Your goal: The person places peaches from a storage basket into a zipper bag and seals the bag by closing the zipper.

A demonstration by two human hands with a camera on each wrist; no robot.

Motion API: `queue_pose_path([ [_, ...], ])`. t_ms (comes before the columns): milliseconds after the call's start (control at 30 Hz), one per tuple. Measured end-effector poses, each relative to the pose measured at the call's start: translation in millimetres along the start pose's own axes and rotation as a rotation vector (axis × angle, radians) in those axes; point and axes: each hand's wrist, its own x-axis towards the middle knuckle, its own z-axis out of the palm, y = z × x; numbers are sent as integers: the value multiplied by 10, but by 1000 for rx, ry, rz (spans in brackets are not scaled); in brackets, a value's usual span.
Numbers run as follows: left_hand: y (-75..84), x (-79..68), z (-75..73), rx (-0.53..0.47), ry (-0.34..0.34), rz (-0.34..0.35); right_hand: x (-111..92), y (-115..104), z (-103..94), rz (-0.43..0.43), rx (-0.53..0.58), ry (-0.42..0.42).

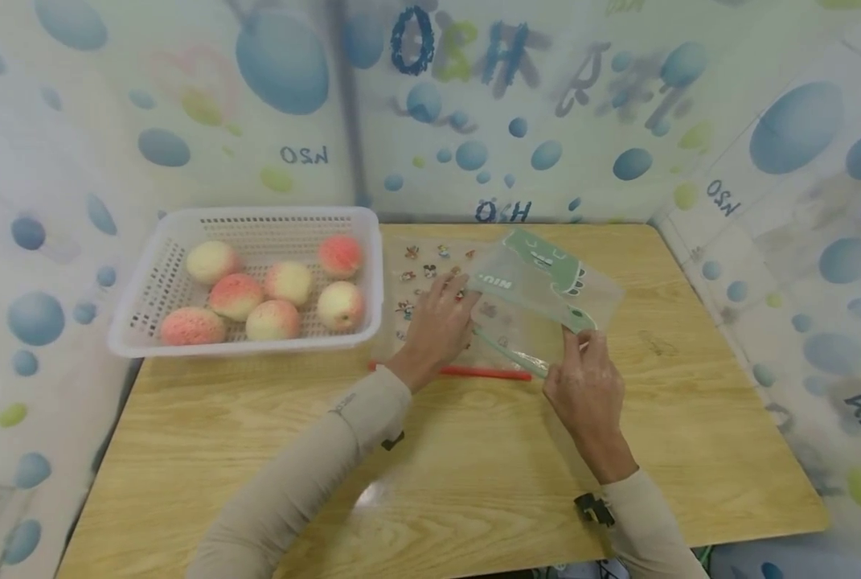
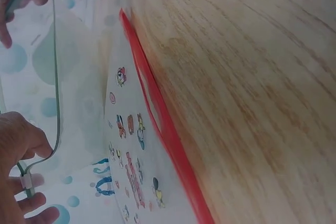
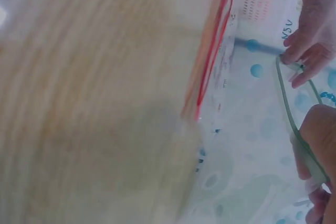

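A translucent zip bag with a green cartoon print (image 1: 542, 256) is held tilted above the table, its green-edged mouth parted into a loop. My left hand (image 1: 436, 328) pinches one end of that mouth; the left wrist view shows the thumb at the corner beside a small clear slider (image 2: 26, 181). At the opposite end, my right hand (image 1: 588, 388) grips the green rim (image 3: 310, 156) between thumb and fingers. Beneath them lies a second clear bag (image 1: 410, 276) printed with small cartoon figures, its red zip edge (image 1: 484, 373) facing me. My left forearm crosses part of this edge.
A white perforated basket (image 1: 378, 273) holding several red-and-yellow peaches (image 1: 236, 296) stands at the back left of the wooden table (image 1: 473, 466). Patterned curtains (image 1: 437, 153) with blue spots enclose the table at the back and sides.
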Motion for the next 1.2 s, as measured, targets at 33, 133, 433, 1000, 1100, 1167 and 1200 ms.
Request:
queue_pose_path([
  [33, -24, -24, -4, 4, 3, -4, 22, -25, 3, -6, -2, 5],
  [133, -96, -87, -17, 16, 6, -9, 82, -99, 13, -30, -11, 25],
  [433, -246, -158, -115, -10, -18, -34, 196, -245, -3, -79, 38, 54],
  [1000, -44, -46, -12, -184, -145, 108, 126, -266, -192, -173, 189, 200],
  [1100, -25, -68, 19, -227, -131, 125, 96, -245, -135, -175, 196, 221],
  [1167, -13, -78, 35, -229, -117, 146, 87, -245, -120, -174, 199, 209],
  [1200, -9, -82, 40, -225, -114, 156, 87, -249, -117, -176, 200, 204],
])
